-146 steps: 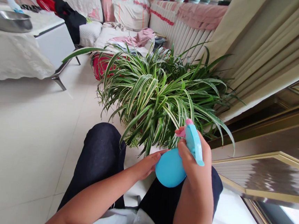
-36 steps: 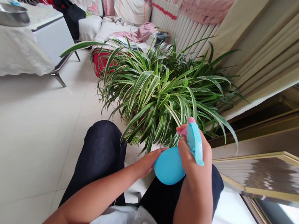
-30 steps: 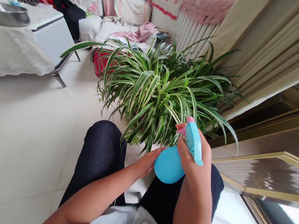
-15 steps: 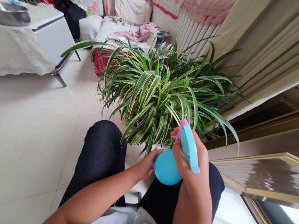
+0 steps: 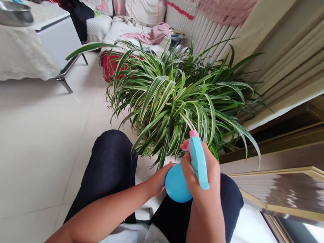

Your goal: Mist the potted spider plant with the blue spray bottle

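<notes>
A light-blue spray bottle (image 5: pixel 178 184) with a pink nozzle and trigger is held over my lap, its nozzle pointing at the plant. My right hand (image 5: pixel 202 174) wraps round its neck, fingers at the pink trigger. Against the left side of the bottle's round body rests my left hand (image 5: pixel 159 178), closed on it; its fingertips are partly hidden behind the bottle. Just beyond the nozzle spreads a large spider plant (image 5: pixel 164 95) with long green-and-white leaves. Wet drops glisten on some leaves. Its pot is hidden by the foliage.
A covered table (image 5: pixel 17 54) bearing a metal bowl (image 5: pixel 14 14) stands at the left. Behind the plant are a white radiator (image 5: pixel 206 32) and a seat with clothes (image 5: pixel 155 34). A curtain (image 5: pixel 295 53) and a glossy gold-edged panel (image 5: pixel 286 189) flank the right.
Both hands have shifted slightly left with the spray bottle, and its nozzle has moved a little left too. The plant stays in place.
</notes>
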### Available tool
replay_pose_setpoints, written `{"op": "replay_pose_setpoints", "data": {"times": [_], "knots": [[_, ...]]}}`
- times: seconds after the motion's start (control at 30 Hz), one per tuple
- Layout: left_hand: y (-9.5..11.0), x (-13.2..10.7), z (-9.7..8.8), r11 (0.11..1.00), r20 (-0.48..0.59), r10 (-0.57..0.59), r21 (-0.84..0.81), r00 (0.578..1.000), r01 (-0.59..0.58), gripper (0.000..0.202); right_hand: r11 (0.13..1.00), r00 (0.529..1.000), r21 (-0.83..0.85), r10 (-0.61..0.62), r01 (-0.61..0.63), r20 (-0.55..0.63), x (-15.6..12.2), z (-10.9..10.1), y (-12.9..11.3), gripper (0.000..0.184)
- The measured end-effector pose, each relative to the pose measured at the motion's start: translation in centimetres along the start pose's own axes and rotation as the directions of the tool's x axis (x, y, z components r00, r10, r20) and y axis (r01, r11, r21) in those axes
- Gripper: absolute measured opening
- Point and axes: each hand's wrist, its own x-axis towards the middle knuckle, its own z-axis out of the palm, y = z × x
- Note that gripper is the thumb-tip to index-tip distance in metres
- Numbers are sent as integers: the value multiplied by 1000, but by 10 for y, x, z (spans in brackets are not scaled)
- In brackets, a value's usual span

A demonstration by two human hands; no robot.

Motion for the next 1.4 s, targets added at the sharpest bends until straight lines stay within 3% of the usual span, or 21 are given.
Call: {"op": "replay_pose_setpoints", "data": {"times": [0.2, 0.4, 0.73, 1.1, 1.4], "knots": [[2, 1, 2, 1000, -20, 7, -16, 1000, -8, 45, 1000, 1000, -4, 5, -5, -10, 1, 5, 2, 25], [0, 0, 1, 998, 6, 53, -33, 999, -53, 38, 997, 991, 49, -62, 57, 122, -1, 13, 8, 41], [-5, -1, 3, 1000, -41, -8, -25, 999, 7, 33, 1000, 989, 19, -20, 18, 148, 3, 13, 4, 23], [2, -2, 12, 996, -63, 3, -91, 998, -9, 42, 999, 982, 12, 36, -39, 183, 3, 22, 9, 40], [-1, -4, 13, 1000, -127, 22, -3, 992, -23, 25, 991, 951, 46, 109, -127, 289, 6, 22, 8, 40]]}}
